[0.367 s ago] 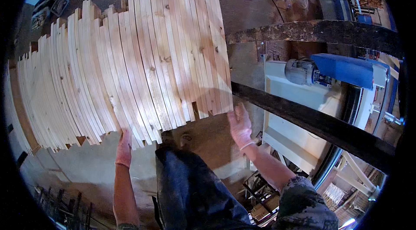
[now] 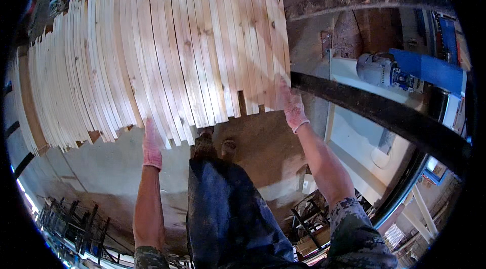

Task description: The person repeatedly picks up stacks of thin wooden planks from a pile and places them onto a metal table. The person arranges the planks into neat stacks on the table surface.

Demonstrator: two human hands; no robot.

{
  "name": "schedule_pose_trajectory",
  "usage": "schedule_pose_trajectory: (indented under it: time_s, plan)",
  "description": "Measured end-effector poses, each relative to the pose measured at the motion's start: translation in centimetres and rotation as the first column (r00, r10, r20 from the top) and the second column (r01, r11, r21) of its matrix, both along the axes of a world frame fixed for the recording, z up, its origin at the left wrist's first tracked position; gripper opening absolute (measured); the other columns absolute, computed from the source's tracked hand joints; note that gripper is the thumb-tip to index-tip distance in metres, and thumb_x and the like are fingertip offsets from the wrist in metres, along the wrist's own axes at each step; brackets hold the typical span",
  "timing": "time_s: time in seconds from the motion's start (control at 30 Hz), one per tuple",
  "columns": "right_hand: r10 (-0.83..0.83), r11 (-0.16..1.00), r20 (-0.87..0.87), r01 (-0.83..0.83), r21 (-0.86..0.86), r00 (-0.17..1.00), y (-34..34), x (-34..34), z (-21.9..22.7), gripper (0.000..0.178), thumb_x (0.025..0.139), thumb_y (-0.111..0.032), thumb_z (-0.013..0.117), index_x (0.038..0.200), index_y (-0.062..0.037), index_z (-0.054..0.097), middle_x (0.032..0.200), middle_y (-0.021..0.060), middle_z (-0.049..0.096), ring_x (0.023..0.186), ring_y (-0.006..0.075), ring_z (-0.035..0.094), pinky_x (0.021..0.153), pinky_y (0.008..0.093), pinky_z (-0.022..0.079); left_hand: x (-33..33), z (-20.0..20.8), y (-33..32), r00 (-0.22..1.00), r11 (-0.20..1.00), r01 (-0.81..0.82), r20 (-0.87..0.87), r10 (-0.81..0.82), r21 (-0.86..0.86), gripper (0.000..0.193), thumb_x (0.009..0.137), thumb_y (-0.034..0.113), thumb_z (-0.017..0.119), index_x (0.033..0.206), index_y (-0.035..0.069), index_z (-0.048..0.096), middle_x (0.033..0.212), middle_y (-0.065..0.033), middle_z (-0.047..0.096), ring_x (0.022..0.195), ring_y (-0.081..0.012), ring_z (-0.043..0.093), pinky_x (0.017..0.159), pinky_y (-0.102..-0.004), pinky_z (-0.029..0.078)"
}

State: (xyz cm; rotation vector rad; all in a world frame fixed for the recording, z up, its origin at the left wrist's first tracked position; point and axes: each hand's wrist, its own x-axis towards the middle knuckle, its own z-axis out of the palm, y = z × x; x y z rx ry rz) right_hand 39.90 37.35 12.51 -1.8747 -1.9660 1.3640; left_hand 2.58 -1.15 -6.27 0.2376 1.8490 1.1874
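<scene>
A wide row of pale wooden strips (image 2: 167,56) lies side by side, their near ends uneven. My left hand (image 2: 152,145), in a pinkish work glove, rests against the near ends left of the middle. Its visible fingers are stretched along the wood, the rest of them hidden. On the right, my gloved right hand (image 2: 293,107) lies at the near corner of the row, fingers extended along the outermost strip. Neither hand is seen wrapped round a strip.
Dark beams (image 2: 379,104) run out to the right from beside the strips. Beyond them stands a pale machine with a grey motor (image 2: 374,70) and a blue cover (image 2: 430,71). Dark metal racks (image 2: 76,226) stand at the lower left. My dark apron (image 2: 228,213) hangs at the near side.
My right hand has moved from just off the row's near right corner onto its right edge, its fingers now along the outermost strip. The view has shifted; my left hand stays by the near ends.
</scene>
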Motion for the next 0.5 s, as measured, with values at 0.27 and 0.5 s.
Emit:
schedule_pose_trajectory:
  time_s: [0.27, 0.5]
  plan:
    - [-0.218, 0.943, 0.338, 0.287, -0.171, 0.916, -1.5, -2.4, 3.4, 0.078, 0.099, -0.071, 0.054, 0.123, 0.0017, 0.071, 0.097, 0.0142, 0.072, 0.091, 0.0250, 0.064, 0.092, 0.0384, 0.050, 1.4, 8.9, 3.5, 0.886, 0.938, -0.139, 0.382, 0.261, -0.318, 0.068, 0.107, 0.049, 0.056, 0.155, 0.001, 0.049, 0.154, -0.0100, 0.054, 0.141, -0.0198, 0.050, 0.119, -0.0327, 0.038]
    - [-0.324, 0.870, 0.135, 0.351, -0.346, 0.936, -10.0, 6.2, 2.9, 0.074, 0.101, -0.064, 0.057, 0.134, 0.0023, 0.065, 0.121, 0.0119, 0.072, 0.113, 0.0191, 0.065, 0.102, 0.0343, 0.048, 7.9, 8.0, -7.1, 0.753, 0.954, -0.290, 0.597, 0.277, -0.077, 0.078, 0.106, 0.054, 0.054, 0.161, 0.002, 0.035, 0.161, -0.0123, 0.044, 0.146, -0.0267, 0.045, 0.123, -0.0418, 0.034]
